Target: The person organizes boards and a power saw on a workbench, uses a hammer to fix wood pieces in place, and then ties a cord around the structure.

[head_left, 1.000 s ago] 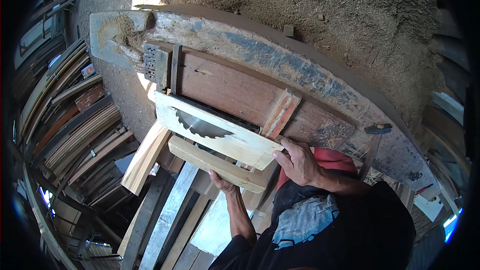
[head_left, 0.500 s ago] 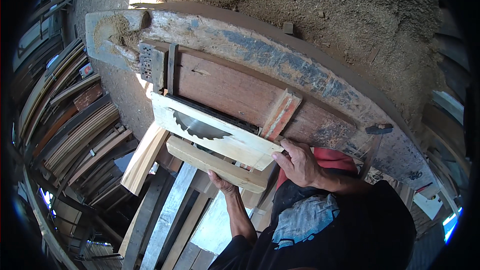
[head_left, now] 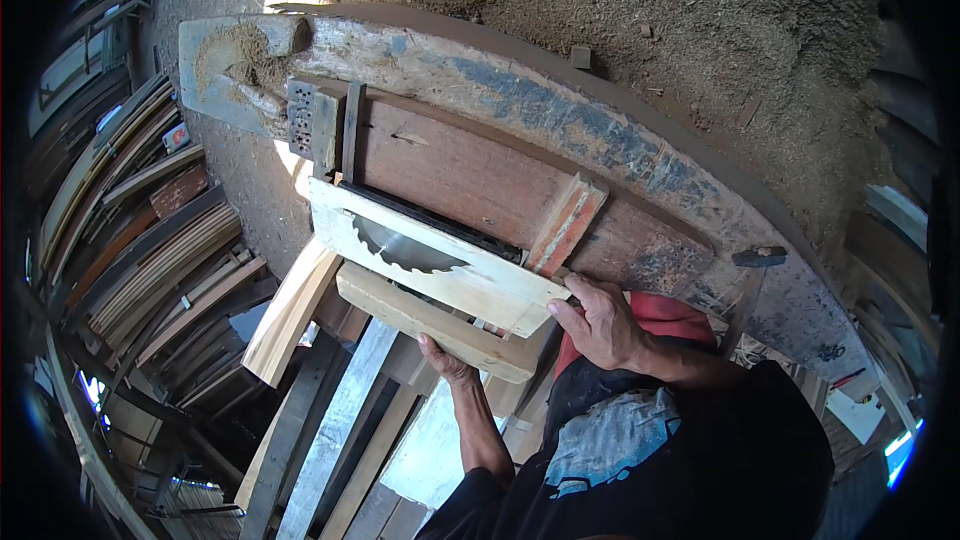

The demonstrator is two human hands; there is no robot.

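Observation:
A toothed circular saw blade [head_left: 412, 252] stands up through a pale wooden panel [head_left: 480, 302] set along the near side of a bench. My left hand [head_left: 452, 364] grips a short wooden board [head_left: 425, 318] from its near edge, thumb on top and fingers hidden underneath. This board lies just on the near side of the panel, roughly parallel to it and close to the blade. At the panel's right end, my right hand [head_left: 600, 325] is closed on its corner, with the thumb on the near side and fingers curled on the far side.
A worn, curved timber [head_left: 520, 100] runs along the bench's far side, with a hammer-like tool [head_left: 760, 257] at its right. A reddish plank [head_left: 450, 165] and a cross batten [head_left: 567, 225] lie behind the blade. Stacked planks [head_left: 170, 280] fill the left. Sawdust [head_left: 720, 30] covers the ground beyond.
The whole view has shifted slightly. Both hands keep their holds, and the board stays beside the panel with almost no movement.

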